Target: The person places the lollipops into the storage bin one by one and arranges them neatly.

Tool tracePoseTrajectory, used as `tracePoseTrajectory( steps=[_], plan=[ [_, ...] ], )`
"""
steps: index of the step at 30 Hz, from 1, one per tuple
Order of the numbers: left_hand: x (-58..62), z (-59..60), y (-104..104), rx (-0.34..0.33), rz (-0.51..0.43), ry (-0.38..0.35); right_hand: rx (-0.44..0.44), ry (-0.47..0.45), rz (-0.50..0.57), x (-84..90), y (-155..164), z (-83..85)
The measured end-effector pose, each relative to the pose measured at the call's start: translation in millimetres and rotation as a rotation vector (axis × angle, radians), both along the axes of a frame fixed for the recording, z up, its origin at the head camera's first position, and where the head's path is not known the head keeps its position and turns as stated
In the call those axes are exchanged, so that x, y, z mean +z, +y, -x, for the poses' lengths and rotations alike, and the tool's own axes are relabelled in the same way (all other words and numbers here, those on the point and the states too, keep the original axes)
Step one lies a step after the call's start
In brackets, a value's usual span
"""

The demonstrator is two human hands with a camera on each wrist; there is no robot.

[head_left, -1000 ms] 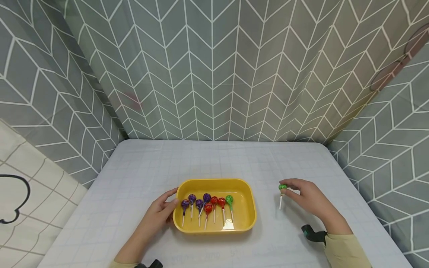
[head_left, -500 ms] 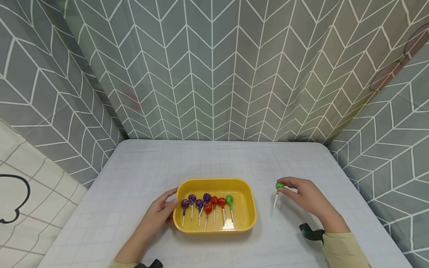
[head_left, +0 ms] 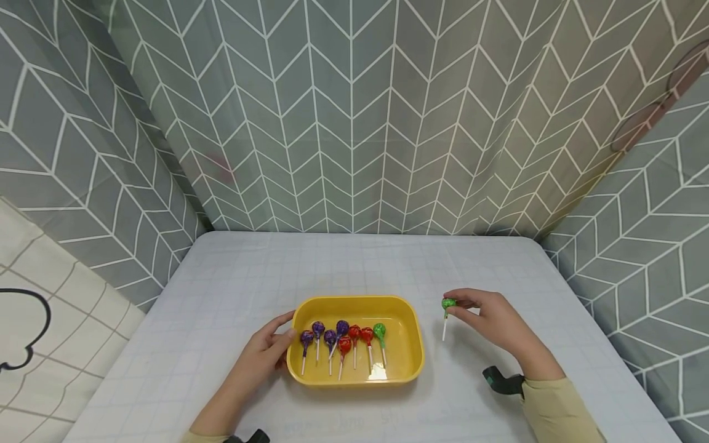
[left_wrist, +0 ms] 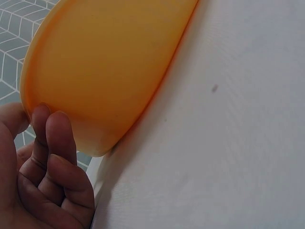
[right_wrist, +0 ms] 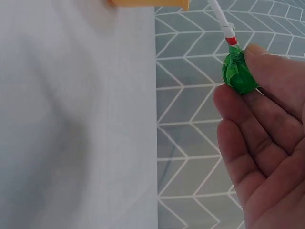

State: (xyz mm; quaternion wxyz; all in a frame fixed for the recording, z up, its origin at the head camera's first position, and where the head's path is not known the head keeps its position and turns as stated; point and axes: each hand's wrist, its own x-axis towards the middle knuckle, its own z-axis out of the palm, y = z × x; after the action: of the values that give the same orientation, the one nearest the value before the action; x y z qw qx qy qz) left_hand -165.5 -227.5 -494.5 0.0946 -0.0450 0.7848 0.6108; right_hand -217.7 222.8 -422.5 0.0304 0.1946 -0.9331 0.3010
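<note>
Left wrist view shows only the yellow tray's (head_left: 412,344) outer wall – contents hidden there; right wrist view cuts off the stick of the green lollipop (head_left: 448,304). Right hand (head_left: 493,323), grip pinching the lollipop's wrapped head, stick hanging down, has moved left vs. 1 s ago – now nearer the tray, above the desk (head_left: 221,289). Left hand (head_left: 260,354) unchanged, fingers curled round the tray's left rim. In the tray: purple, red & one green lollipop in a row. Grey chevron curtains wall the desk on three sides.
</note>
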Motion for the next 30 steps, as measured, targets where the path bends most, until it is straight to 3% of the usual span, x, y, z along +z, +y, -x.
tracePoseTrajectory(
  steps=[18,30],
  plan=[
    [1.3,-0.4,0,-0.005,-0.017,0.002,0.091,-0.003,0.126,4.6,-26,4.1],
    [-1.0,0.0,0,0.001,0.002,0.001,0.153,-0.06,0.181,11.4,-46,4.4]
  ],
)
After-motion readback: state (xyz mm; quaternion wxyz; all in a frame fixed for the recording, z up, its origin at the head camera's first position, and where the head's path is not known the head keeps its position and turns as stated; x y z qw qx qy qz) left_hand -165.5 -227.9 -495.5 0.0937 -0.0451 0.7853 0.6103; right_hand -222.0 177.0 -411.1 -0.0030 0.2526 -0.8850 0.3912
